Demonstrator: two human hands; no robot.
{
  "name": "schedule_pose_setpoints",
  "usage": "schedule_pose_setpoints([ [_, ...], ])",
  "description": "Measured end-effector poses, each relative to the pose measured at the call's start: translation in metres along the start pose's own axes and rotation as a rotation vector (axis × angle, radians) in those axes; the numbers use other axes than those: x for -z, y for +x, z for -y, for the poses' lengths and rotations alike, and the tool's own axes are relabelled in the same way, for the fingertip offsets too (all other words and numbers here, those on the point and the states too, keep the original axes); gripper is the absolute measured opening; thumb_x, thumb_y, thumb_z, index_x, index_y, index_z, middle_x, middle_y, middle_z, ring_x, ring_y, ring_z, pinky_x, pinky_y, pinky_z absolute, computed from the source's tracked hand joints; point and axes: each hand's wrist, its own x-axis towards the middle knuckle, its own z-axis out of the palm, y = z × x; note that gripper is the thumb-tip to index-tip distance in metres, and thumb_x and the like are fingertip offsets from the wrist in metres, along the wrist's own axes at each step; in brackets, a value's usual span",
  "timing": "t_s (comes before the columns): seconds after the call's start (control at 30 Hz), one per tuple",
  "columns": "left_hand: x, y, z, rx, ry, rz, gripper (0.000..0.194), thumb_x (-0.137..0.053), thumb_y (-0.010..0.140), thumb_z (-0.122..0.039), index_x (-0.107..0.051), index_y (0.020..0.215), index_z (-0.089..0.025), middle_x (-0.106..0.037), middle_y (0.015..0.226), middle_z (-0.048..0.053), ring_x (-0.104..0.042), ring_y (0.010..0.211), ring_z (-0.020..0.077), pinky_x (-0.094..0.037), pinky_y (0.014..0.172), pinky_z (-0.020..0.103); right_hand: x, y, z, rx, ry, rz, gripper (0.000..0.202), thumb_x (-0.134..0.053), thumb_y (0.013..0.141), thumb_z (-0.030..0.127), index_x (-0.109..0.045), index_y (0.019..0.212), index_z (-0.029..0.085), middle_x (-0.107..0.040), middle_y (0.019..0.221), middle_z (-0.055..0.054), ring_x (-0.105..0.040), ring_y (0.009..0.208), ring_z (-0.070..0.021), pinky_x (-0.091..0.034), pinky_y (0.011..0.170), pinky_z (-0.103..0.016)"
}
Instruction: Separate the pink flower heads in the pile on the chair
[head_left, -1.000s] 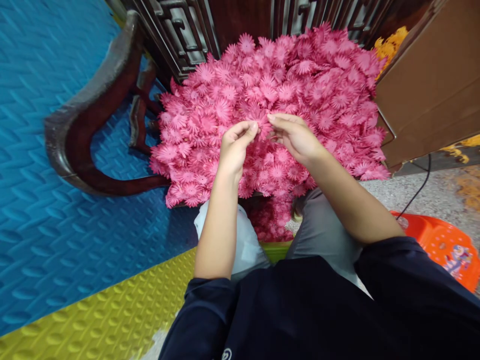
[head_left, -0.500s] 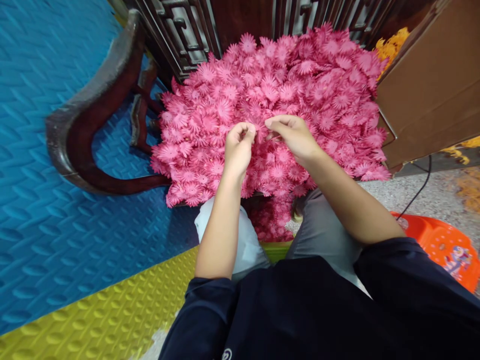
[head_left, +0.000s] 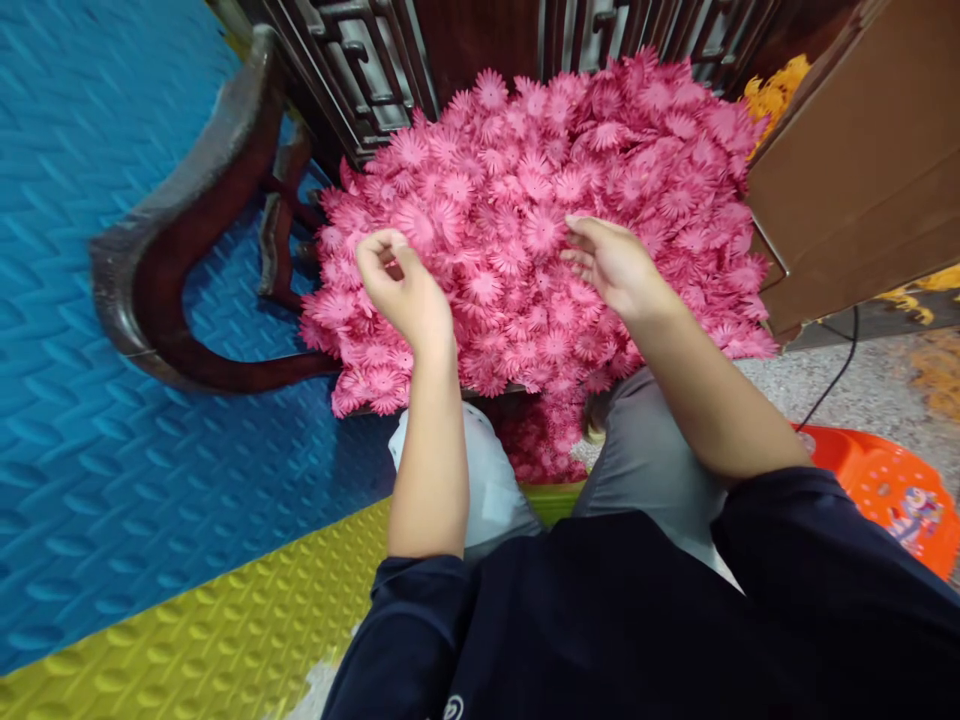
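A broad heap of pink artificial flowers with thin, pointed petals lies in front of me. My left hand is over the left part of the heap, thumb and forefinger closed in a pinch. Pink petals show right beside those fingertips, but I cannot make out whether they are held or lie on the heap behind. Over the middle right of the heap is my right hand, its fingers slightly apart and bent, with nothing visible in them. Its fingertips are close to the flowers; contact is unclear.
A dark wooden armrest curves out at the left above blue matting. A lattice wooden back rises behind the heap. At right stand a brown cardboard box, orange flowers and an orange plastic stool. More pink flowers lie below, between my knees.
My hands were close together, both pinching at the heap's middle. Now they are apart: the left has moved left, still pinched, and the right has shifted right with its fingers loosened.
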Motion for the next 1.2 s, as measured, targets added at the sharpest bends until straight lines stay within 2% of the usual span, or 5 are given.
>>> schedule_pose_setpoints([
  [0.1, -0.009, -0.016, -0.013, -0.086, 0.12, 0.004, 0.021, -0.063, 0.082, -0.029, -0.052, 0.099, -0.024, -0.055, 0.098, 0.003, -0.055, 0.1, 0.018, -0.041, 0.093, 0.03, -0.01, -0.01, 0.001, -0.032, 0.005, 0.067, 0.024, -0.068, 0.076, 0.039, -0.062, 0.09, 0.021, -0.066, 0.086, 0.0, -0.058, 0.067, -0.0073, -0.047, 0.06, -0.022],
  [0.2, -0.02, -0.037, -0.03, -0.158, 0.249, 0.069, 0.016, -0.068, 0.075, -0.018, -0.061, 0.089, -0.024, -0.056, 0.097, 0.004, -0.054, 0.106, 0.0218, -0.039, 0.101, 0.035, -0.024, -0.021, 0.004, -0.093, 0.048, 0.098, 0.02, -0.069, 0.075, 0.035, -0.063, 0.086, 0.02, -0.067, 0.081, 0.001, -0.057, 0.062, -0.0059, -0.044, 0.054, -0.018],
  [0.33, -0.026, -0.052, -0.044, -0.197, 0.294, 0.173, 0.016, -0.07, 0.073, -0.018, -0.066, 0.087, -0.024, -0.056, 0.098, 0.004, -0.051, 0.109, 0.0244, -0.035, 0.106, 0.04, -0.031, -0.029, 0.007, -0.108, 0.06, 0.133, 0.017, -0.068, 0.076, 0.031, -0.065, 0.087, 0.019, -0.07, 0.083, 0.0, -0.059, 0.064, -0.0051, -0.045, 0.055, -0.016],
  [0.57, -0.028, -0.047, -0.038, -0.137, 0.236, 0.352, 0.01, -0.07, 0.077, -0.034, -0.069, 0.073, -0.024, -0.059, 0.085, 0.003, -0.053, 0.092, 0.0204, -0.038, 0.096, 0.036, -0.028, -0.029, 0.008, -0.095, 0.081, 0.181, 0.021, -0.073, 0.072, 0.03, -0.069, 0.09, 0.019, -0.072, 0.085, 0.0, -0.061, 0.067, -0.0055, -0.048, 0.062, -0.018],
  [1.2, -0.027, -0.041, -0.033, -0.005, 0.064, 0.41, 0.018, -0.076, 0.07, -0.023, -0.064, 0.058, -0.021, -0.055, 0.064, -0.003, -0.046, 0.062, 0.0118, -0.039, 0.066, 0.027, -0.024, -0.027, 0.005, -0.045, -0.008, 0.29, 0.027, -0.081, 0.062, 0.038, -0.073, 0.08, 0.02, -0.071, 0.074, 0.001, -0.061, 0.068, -0.0074, -0.05, 0.069, -0.024],
])
